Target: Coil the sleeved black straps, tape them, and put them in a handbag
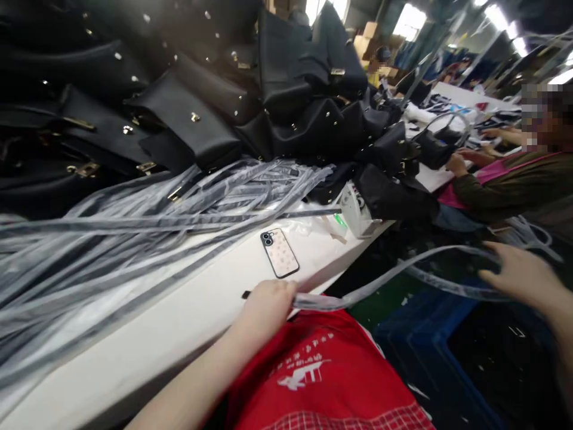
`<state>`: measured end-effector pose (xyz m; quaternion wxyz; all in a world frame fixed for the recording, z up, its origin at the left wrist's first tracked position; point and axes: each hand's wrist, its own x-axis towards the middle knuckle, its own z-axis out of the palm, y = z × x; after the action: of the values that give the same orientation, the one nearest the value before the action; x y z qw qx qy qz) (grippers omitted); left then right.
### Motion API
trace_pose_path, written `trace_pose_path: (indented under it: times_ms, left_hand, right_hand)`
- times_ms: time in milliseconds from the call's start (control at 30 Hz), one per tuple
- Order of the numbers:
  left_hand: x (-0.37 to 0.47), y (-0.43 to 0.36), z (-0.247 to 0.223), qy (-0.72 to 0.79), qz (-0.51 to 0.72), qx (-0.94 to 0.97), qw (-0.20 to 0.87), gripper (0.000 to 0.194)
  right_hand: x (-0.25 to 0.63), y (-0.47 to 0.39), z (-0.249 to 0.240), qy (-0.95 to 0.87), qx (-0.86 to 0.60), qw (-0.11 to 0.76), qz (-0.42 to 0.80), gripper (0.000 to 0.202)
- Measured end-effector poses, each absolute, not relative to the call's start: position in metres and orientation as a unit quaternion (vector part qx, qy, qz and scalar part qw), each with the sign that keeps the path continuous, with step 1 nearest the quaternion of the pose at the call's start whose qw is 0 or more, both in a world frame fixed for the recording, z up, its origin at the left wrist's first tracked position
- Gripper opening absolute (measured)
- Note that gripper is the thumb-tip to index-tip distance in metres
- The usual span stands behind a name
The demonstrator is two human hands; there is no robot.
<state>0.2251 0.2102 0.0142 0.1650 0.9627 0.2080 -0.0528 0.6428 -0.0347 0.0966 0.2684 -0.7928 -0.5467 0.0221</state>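
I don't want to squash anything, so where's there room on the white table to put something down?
The white table has a bare strip left of the smartphone, between the plastic-wrapped straps and the front edge. Behind, it's crowded with straps and heaped black handbags.

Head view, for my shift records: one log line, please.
left hand: gripping wrapped strap | right hand: at strap's loop, grip unclear | phone: on white table

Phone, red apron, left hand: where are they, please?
Phone [281,254]: head view, on its patterned back.
Red apron [344,370]: head view, on plain cloth.
Left hand [267,303]: head view, on its back.
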Motion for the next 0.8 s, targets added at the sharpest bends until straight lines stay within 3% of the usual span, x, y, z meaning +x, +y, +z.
trace_pose_path:
  times_ms: [67, 167, 267, 400, 533, 633, 800]
  left_hand:
    - [0.258, 0.180, 0.007, 0.151, -0.023, 0.976, 0.155, 0.014]
    - [0.290, 0.155, -0.001, 0.107, 0.027, 0.984, 0.138, 0.016]
    - [0.290, 0.159, -0.006, 0.128, 0.028, 0.973, 0.191, 0.013]
    - [0.259, 0.189, -0.017, 0.171, -0.073, 0.863, 0.469, 0.041]
    - [0.252, 0.204, -0.035, 0.161, -0.204, 0.608, 0.750, 0.045]
    - [0.264, 0.200, -0.045, 0.151, -0.242, 0.489, 0.824, 0.041]
    - [0.271, 0.204, -0.042, 0.178, -0.213, 0.488, 0.827, 0.037]
  right_hand:
    - [0.599, 0.003, 0.053, -0.540, -0.800, 0.228, 0.125, 0.059]
    - [0.518, 0.048, -0.009, -0.590, -0.634, 0.231, 0.443, 0.053]
    - [0.476, 0.064, -0.046, -0.544, -0.542, 0.198, 0.609, 0.058]
    - [0.489, 0.068, -0.059, -0.537, -0.561, 0.156, 0.610, 0.052]
    - [0.506, 0.076, -0.055, -0.602, -0.543, 0.133, 0.570, 0.047]
    - [0.510, 0.082, -0.053, -0.600, -0.547, 0.137, 0.567, 0.046]
    - [0.527, 0.080, -0.052, -0.592, -0.562, 0.155, 0.557, 0.043]
